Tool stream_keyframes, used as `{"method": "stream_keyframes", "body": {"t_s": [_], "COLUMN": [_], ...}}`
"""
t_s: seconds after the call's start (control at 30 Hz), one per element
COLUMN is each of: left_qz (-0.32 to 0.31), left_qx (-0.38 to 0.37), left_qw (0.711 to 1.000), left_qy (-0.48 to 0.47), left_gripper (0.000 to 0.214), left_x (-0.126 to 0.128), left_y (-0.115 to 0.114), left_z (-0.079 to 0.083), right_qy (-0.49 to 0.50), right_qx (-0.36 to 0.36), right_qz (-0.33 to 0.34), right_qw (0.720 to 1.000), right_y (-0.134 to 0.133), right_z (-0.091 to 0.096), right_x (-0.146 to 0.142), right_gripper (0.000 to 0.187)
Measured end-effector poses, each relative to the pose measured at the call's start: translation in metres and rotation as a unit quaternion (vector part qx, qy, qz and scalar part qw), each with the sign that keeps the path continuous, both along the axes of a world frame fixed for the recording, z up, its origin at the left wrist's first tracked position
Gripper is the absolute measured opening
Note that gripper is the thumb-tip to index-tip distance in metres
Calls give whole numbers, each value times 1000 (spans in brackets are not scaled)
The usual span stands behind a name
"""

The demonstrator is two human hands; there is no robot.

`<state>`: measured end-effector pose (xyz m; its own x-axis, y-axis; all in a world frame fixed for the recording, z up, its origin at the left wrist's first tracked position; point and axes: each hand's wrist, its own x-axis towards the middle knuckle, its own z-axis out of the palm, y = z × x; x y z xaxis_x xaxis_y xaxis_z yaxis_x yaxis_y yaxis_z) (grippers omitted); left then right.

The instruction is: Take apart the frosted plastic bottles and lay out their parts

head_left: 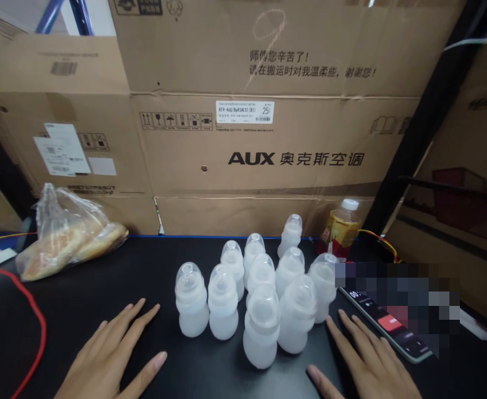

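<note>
Several white translucent baby bottles with clear domed caps stand upright in a loose cluster on the black table (152, 255). The frontmost baby bottle (261, 332) is close to the table's near side, and another baby bottle (191, 299) marks the cluster's left end. To the left of them my left hand (116, 346) rests with fingers spread, holding nothing. My right hand (364, 354) lies spread on the right, also holding nothing, its fingertips near the rightmost baby bottle (322, 282) and a phone.
The phone (393, 324) lies at the right, partly blurred out by blocks. A drink bottle (341, 227) stands behind it. Bread in a plastic bag (69, 238) sits back left. A red cable (39, 321) curves along the left. Cardboard (177, 160) walls the back.
</note>
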<state>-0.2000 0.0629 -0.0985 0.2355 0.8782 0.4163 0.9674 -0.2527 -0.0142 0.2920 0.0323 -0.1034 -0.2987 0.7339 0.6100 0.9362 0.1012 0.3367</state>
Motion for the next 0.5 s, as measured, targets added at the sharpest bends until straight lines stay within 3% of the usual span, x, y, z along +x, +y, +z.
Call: {"method": "stream_keyframes", "body": {"t_s": [0.2,0.5], "left_qz": [5,3], "left_qx": [-5,-1], "left_qw": [1000,1000], "left_qy": [-17,-26], "left_gripper": [67,65], "left_x": [5,3], "left_y": [-2,2], "left_z": [6,0], "right_qy": [16,30], "right_qx": [20,2], "right_qz": [-6,-18], "right_qw": [1000,999], "right_y": [-5,-7], "right_z": [18,19], "right_x": [-19,-19], "right_gripper": [85,80]}}
